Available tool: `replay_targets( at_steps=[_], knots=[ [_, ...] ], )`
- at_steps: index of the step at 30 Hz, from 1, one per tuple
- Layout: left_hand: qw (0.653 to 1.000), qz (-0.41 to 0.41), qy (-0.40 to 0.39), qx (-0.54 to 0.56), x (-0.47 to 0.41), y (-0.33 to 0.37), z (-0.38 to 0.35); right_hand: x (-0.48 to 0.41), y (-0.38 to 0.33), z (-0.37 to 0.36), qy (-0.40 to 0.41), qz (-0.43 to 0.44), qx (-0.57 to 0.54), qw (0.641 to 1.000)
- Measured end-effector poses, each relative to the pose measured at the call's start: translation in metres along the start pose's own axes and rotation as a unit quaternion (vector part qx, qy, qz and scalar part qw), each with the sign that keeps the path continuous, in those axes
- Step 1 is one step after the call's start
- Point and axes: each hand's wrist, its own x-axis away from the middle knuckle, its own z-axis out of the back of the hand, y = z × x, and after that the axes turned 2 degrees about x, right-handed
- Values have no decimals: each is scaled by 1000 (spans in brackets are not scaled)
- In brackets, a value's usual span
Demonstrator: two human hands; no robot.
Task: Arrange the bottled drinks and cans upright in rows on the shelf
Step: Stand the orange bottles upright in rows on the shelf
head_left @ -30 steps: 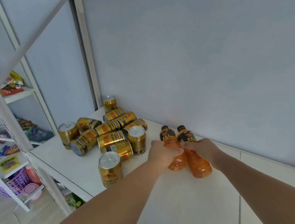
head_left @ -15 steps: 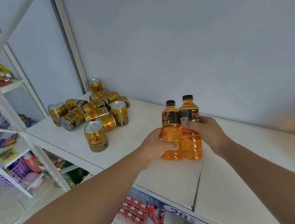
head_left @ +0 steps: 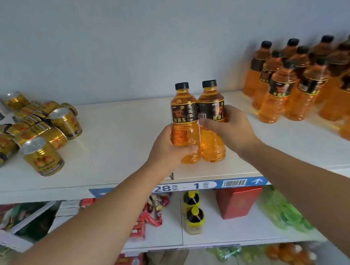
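Bottles in hand: the left hand (head_left: 167, 149) curls round the left bottle (head_left: 183, 113), the right hand (head_left: 229, 129) round the right bottle (head_left: 210, 105). Both are upright and touching, ribbed clear plastic with black caps, over the smooth white shelf (head_left: 114, 140), perhaps just off it. At nine o'clock, gold cans (head_left: 24, 135) lie jumbled, some upright. At three o'clock, blurred bottle rows (head_left: 299, 92) stand.

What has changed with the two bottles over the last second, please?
The left hand and right hand have stood the two bottles up from lying tilted and carried them right, away from the cans. Both hands still grip them. The cans remain jumbled on the shelf.
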Motion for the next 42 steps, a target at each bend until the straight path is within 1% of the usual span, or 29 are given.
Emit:
replay_targets(
  at_steps=[4, 9, 14, 17, 21, 25, 30, 37, 42],
  knots=[
    [999, -41, 3, -22, 8, 16, -45, 26, 10, 45, 53, 15, 24, 998],
    [997, -71, 3, -39, 2, 39, -106, 31, 21, 115, 111, 19, 33, 993],
    [996, -79, 25, -32, -12, 52, -174, 24, 46, 185, 156, 31, 52, 986],
    [995, -82, 39, -42, -22, 52, -214, 20, 72, 213, 175, 22, 50, 983],
    [993, -88, 52, -59, -32, 49, -256, 10, 103, 234, 168, 24, 59, 984],
    [992, -90, 63, -69, -43, 42, -279, -3, 121, 244, 152, 38, 52, 986],
    [992, -89, 47, -69, -50, 38, -286, -19, 136, 248, 113, 67, 65, 989],
    [994, -89, 50, -49, -47, 31, -292, -28, 143, 251, 82, 94, 27, 992],
    [994, -93, 51, -37, -49, 29, -292, -29, 155, 253, 55, 93, 11, 994]
  ],
)
